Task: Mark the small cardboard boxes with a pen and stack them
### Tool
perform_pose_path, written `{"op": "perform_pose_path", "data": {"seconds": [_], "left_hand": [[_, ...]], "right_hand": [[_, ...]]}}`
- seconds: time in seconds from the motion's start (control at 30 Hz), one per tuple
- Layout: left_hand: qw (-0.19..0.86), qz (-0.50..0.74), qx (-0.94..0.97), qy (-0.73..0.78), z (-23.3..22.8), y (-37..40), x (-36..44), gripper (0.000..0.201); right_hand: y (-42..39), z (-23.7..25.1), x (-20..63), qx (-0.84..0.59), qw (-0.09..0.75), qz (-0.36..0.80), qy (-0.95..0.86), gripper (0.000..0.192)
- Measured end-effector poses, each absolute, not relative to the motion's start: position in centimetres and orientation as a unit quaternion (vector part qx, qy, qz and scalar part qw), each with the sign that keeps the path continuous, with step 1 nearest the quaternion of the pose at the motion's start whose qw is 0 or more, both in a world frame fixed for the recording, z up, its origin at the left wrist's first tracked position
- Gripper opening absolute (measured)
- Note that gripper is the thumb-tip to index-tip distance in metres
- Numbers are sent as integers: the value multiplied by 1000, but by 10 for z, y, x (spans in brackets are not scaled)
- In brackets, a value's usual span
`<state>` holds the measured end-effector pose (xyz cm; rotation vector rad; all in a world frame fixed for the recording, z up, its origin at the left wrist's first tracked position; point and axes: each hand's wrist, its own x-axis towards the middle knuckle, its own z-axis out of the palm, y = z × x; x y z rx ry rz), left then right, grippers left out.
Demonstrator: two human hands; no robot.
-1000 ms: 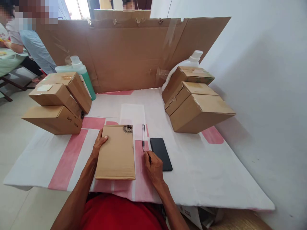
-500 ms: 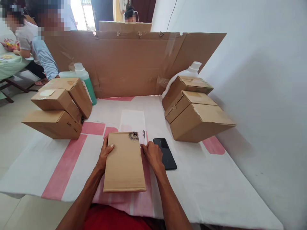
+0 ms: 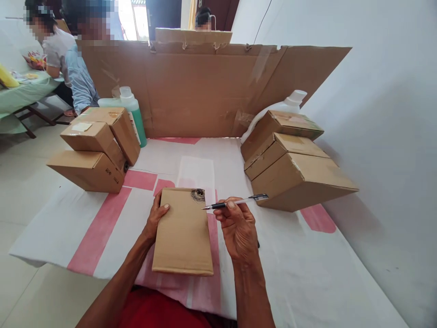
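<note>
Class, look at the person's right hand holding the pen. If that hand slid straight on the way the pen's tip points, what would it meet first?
The right hand holds the slim white-and-black ballpoint pen tip-left. Probably it meets first the flat brown cardboard box under the left hand, near its dark torn hole; the pen's height above it is unclear.

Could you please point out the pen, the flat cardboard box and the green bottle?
pen (image 3: 235, 202), head view, on its clear barrel.
flat cardboard box (image 3: 182, 234), head view, on its top face.
green bottle (image 3: 139, 122), head view, on its green side.
</note>
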<state>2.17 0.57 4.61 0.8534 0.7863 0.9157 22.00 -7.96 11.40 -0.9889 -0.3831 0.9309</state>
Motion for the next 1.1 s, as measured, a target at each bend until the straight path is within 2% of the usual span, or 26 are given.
{"op": "perform_pose_path", "data": {"seconds": [0.2, 0.3, 0.4, 0.53, 0.7, 1.1], "left_hand": [[734, 424, 394, 356, 47, 4, 21, 72], [732, 424, 395, 357, 47, 4, 21, 71], [734, 423, 394, 357, 45, 4, 21, 71], [731, 421, 399, 360, 44, 6, 22, 68], [737, 415, 399, 356, 43, 8, 21, 70], [736, 414, 391, 367, 45, 7, 21, 69]], "right_hand": [[-73, 119, 206, -430, 766, 427, -213, 24], [-66, 108, 203, -486, 762, 348, -249, 22], [-58, 97, 199, -578, 722, 244, -291, 25], [-52, 89, 193, -629, 691, 212, -286, 31], [-50, 86, 189, -673, 649, 142, -326, 29], [-52, 89, 190, -737, 585, 91, -327, 26]]}}
